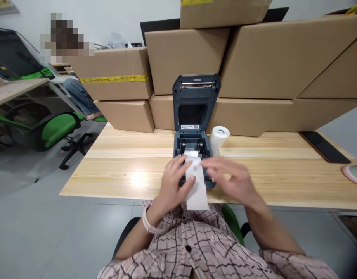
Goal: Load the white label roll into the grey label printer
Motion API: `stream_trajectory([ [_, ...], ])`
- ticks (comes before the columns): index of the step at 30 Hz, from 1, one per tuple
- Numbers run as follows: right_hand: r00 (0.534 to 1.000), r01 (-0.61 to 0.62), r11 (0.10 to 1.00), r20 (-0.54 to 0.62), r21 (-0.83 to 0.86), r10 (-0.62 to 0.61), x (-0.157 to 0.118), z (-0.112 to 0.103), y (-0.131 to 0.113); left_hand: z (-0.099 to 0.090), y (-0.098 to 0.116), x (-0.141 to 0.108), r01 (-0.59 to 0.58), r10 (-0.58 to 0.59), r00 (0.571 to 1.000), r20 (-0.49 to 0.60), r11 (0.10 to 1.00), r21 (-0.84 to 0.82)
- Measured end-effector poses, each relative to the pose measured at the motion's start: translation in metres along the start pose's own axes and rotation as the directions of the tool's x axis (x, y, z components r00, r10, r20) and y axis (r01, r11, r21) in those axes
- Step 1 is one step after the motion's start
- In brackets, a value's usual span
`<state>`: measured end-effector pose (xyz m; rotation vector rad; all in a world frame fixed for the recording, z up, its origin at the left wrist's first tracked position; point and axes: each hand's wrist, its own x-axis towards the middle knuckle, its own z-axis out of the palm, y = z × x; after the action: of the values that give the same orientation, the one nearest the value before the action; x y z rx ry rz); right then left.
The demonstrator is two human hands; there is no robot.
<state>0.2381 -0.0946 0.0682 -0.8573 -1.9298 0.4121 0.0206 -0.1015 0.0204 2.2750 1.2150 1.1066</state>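
Observation:
A dark grey label printer (pixel 176 139) stands on the table with its lid (pixel 196 104) raised. From inside it a strip of white label paper (pixel 197 195) runs toward me and hangs past the table's front edge. My left hand (pixel 175 182) is at the strip's left side, fingers apart, with the thumb over the paper. Over the printer's right side is my right hand (pixel 232 178), slightly blurred, its fingers stretched out and the fingertips near the strip. Part of the printer's front is hidden by my hands and the paper.
A white label roll (pixel 220 133) stands right of the printer. Stacked cardboard boxes (pixel 184 58) line the back of the wooden table (pixel 123 166). A black phone-like slab (pixel 324 147) lies at the right. Another person sits behind the boxes at left, near a green chair (pixel 59 130).

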Motion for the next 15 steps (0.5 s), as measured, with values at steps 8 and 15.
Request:
stream_trajectory([
  [8, 0.963, -0.037, 0.999, -0.268, 0.006, 0.037, 0.165, -0.036, 0.107, 0.003, 0.015, -0.055, -0.176, 0.172, 0.98, 0.099, 0.984, 0.035],
  [15, 0.959, -0.012, 0.999, -0.285, -0.03, 0.003, 0.201, -0.037, 0.111, 0.013, 0.004, -0.061, -0.243, 0.233, 0.97, 0.074, 0.95, 0.195],
])
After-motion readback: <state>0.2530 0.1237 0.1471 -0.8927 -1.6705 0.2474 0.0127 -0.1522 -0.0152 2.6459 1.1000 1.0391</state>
